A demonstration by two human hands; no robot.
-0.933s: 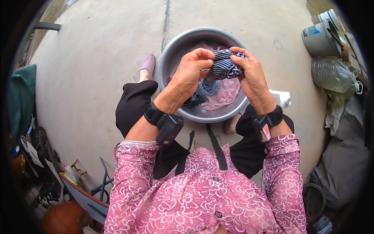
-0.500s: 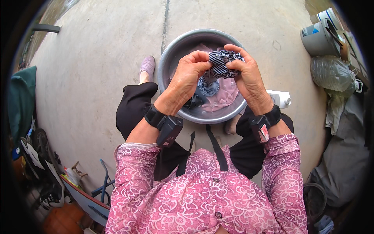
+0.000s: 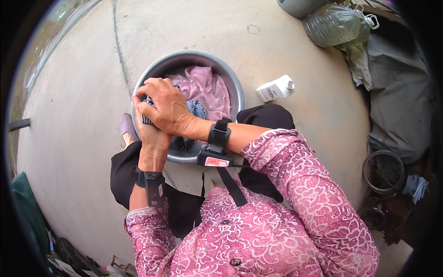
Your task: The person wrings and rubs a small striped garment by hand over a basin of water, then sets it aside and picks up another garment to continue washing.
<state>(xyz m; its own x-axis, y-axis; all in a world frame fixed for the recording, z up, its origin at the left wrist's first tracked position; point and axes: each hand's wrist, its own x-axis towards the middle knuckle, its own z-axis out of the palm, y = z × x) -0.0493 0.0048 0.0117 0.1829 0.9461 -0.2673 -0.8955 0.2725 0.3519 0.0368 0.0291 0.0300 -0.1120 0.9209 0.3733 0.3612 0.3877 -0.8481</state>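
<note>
Over the left side of a grey metal basin [image 3: 236, 87], a small dark-and-white striped cloth [image 3: 146, 110] is squeezed between my two hands. My left hand [image 3: 150, 134] holds it from below. My right hand [image 3: 170, 107] is closed over it from above, its fingers wrapped toward the left hand, so most of the cloth is hidden. Inside the basin lie a wet pink garment [image 3: 205, 90], a blue striped cloth [image 3: 197, 110] and a dark cloth [image 3: 181, 144], partly covered by my right wrist.
A white plastic bottle [image 3: 277, 89] lies on the concrete floor right of the basin. Farther right are a large clear plastic jug [image 3: 331, 25], a grey bucket [image 3: 302, 5] and a grey tarp [image 3: 398, 101]. A green cloth [image 3: 28, 214] hangs at the lower left.
The view has turned toward the right. My hands, earlier apart with the striped cloth stretched between their fingertips, have come together around it and moved to the basin's left side.
</note>
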